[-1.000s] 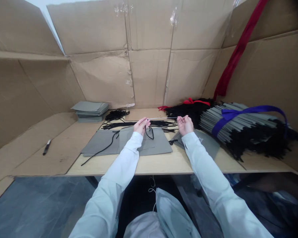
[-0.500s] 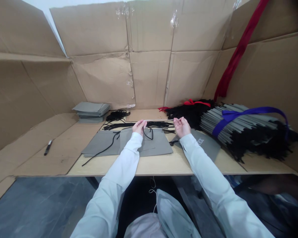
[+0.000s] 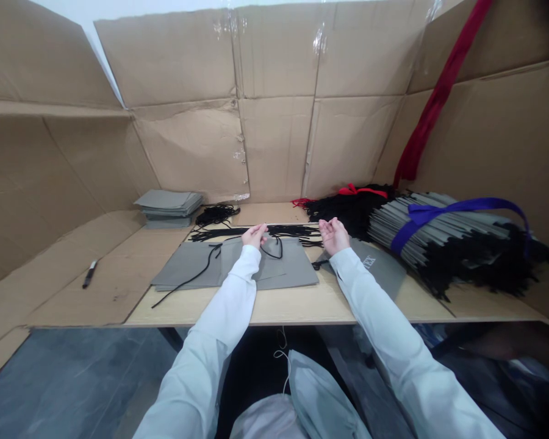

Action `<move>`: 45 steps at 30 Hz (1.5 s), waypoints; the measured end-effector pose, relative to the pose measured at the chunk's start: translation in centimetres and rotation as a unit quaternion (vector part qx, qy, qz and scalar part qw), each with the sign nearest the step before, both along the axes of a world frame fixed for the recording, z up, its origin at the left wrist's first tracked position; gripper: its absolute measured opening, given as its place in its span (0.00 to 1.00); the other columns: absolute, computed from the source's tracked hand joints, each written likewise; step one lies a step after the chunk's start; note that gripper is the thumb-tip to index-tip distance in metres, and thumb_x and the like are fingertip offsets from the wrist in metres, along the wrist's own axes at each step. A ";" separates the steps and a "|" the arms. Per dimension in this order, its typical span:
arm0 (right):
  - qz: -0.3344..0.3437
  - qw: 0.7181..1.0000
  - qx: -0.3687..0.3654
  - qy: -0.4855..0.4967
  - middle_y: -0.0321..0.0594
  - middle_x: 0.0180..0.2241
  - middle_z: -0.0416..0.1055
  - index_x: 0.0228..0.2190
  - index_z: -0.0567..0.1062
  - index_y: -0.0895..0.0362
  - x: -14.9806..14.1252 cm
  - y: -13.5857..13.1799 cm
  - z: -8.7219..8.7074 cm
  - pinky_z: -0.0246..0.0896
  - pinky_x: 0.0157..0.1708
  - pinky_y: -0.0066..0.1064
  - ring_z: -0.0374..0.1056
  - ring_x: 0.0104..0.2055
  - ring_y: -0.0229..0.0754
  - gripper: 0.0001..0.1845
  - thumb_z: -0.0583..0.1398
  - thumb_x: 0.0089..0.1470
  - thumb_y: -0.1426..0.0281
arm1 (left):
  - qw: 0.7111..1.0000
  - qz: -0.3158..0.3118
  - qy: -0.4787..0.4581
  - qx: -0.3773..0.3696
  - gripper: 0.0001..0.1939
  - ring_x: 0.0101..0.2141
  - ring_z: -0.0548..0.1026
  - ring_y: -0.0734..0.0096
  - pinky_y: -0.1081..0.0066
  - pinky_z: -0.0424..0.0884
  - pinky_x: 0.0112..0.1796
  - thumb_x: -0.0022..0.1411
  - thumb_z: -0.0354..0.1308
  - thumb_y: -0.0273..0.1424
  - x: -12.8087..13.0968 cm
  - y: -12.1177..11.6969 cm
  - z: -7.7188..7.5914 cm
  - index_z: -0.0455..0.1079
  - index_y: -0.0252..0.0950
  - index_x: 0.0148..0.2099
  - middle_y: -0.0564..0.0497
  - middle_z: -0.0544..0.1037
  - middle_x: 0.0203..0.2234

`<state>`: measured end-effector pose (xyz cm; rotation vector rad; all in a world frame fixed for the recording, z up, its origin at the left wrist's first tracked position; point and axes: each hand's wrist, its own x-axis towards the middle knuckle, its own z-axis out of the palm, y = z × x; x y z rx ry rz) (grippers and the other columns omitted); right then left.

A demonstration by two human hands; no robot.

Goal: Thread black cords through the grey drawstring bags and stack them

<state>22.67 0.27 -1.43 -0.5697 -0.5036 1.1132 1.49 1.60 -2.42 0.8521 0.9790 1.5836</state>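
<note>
Left hand (image 3: 255,235) with fingers curled, grip unclear, over a grey fabric bag (image 3: 293,268), black cord loop (image 3: 272,248) just beside, right hand (image 3: 334,236) palm up, fingers open

Wooden table (image 3: 288,308) with gray bags (image 3: 293,274)

bright, even indoor light, flat and soft, with no clear source in view and only faint shadows on the desk (image 3: 293,308). the clear tape (image 3: 320,39) glints on the cardboard wall (image 3: 274,146), which bows at the frame edges. the lower right corner falls dark, and the print on the grey bag (image 3: 369,262) blurs, too soft to read.
</note>
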 end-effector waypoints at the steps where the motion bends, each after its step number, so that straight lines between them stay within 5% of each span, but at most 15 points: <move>1: -0.002 1.000 0.005 -0.001 0.34 0.19 0.67 0.19 0.59 0.58 0.0 0.0 0.0 0.65 0.31 0.24 0.67 0.27 0.30 0.11 0.55 0.47 0.67 | 1.000 -0.005 0.006 -0.003 0.09 0.13 0.62 0.87 0.81 0.57 0.15 0.42 0.60 0.30 0.0 -0.1 0.0 0.67 0.30 0.28 0.53 0.72 0.19; 6: -0.002 1.000 0.013 -0.010 0.34 0.18 0.67 0.19 0.59 0.58 -0.1 -0.1 0.0 0.65 0.31 0.24 0.67 0.26 0.30 0.11 0.53 0.48 0.68 | 0.997 -0.066 -0.024 -0.032 0.08 0.11 0.57 0.88 0.81 0.50 0.13 0.47 0.55 0.31 0.5 -0.6 0.7 0.66 0.29 0.26 0.54 0.68 0.14; 12: 0.001 1.000 0.020 -0.019 0.34 0.18 0.68 0.19 0.59 0.57 -0.2 0.0 -0.1 0.65 0.30 0.24 0.67 0.25 0.31 0.11 0.54 0.47 0.67 | 0.995 -0.055 -0.071 -0.040 0.05 0.19 0.67 0.82 0.81 0.53 0.15 0.48 0.48 0.23 0.7 -0.6 1.0 0.65 0.29 0.26 0.49 0.73 0.22; 19: 0.005 0.999 0.021 -0.025 0.33 0.18 0.68 0.20 0.59 0.57 -0.2 0.0 -0.3 0.65 0.30 0.24 0.67 0.25 0.30 0.11 0.54 0.48 0.67 | 0.998 -0.061 -0.003 -0.026 0.04 0.11 0.58 0.87 0.80 0.51 0.14 0.50 0.48 0.22 0.7 -0.2 0.5 0.64 0.28 0.28 0.49 0.72 0.19; 25: -0.003 1.000 -0.007 -0.011 0.33 0.17 0.67 0.19 0.59 0.58 -0.1 0.1 -0.2 0.65 0.30 0.24 0.67 0.25 0.31 0.11 0.54 0.48 0.69 | 0.995 -0.038 0.077 0.053 0.14 0.16 0.68 0.82 0.81 0.62 0.20 0.53 0.49 0.24 0.5 -0.3 0.1 0.58 0.33 0.44 0.52 0.73 0.21; 30: -0.029 0.999 -0.032 0.007 0.35 0.16 0.66 0.19 0.58 0.59 0.3 0.1 -0.2 0.65 0.28 0.24 0.67 0.23 0.31 0.11 0.50 0.51 0.72 | 0.984 -0.063 0.150 0.071 0.11 0.21 0.71 0.78 0.76 0.67 0.25 0.52 0.51 0.31 0.4 -0.2 -0.1 0.65 0.30 0.36 0.44 0.74 0.31; 34: -0.043 0.998 -0.039 0.015 0.34 0.16 0.65 0.19 0.58 0.59 0.8 0.2 -0.2 0.65 0.27 0.24 0.66 0.23 0.31 0.11 0.52 0.50 0.70 | 0.970 -0.081 0.207 0.103 0.17 0.31 0.72 0.70 0.71 0.68 0.31 0.46 0.56 0.32 0.0 -0.1 -0.2 0.65 0.31 0.40 0.42 0.72 0.38; 41: -0.057 0.997 -0.053 0.022 0.32 0.17 0.64 0.19 0.57 0.59 1.4 0.3 0.1 0.65 0.28 0.21 0.66 0.24 0.29 0.11 0.50 0.51 0.70 | 0.920 -0.052 0.348 0.174 0.15 0.38 0.71 0.65 0.66 0.63 0.42 0.45 0.56 0.36 -1.0 -0.5 0.1 0.71 0.35 0.35 0.48 0.75 0.32; 45: -0.060 0.996 -0.061 0.021 0.32 0.16 0.62 0.19 0.57 0.58 1.2 0.3 0.1 0.65 0.28 0.21 0.65 0.24 0.29 0.10 0.50 0.51 0.72 | 0.926 -0.046 0.329 0.179 0.13 0.44 0.66 0.64 0.66 0.58 0.47 0.43 0.57 0.36 -1.0 -0.7 0.5 0.73 0.36 0.32 0.48 0.73 0.38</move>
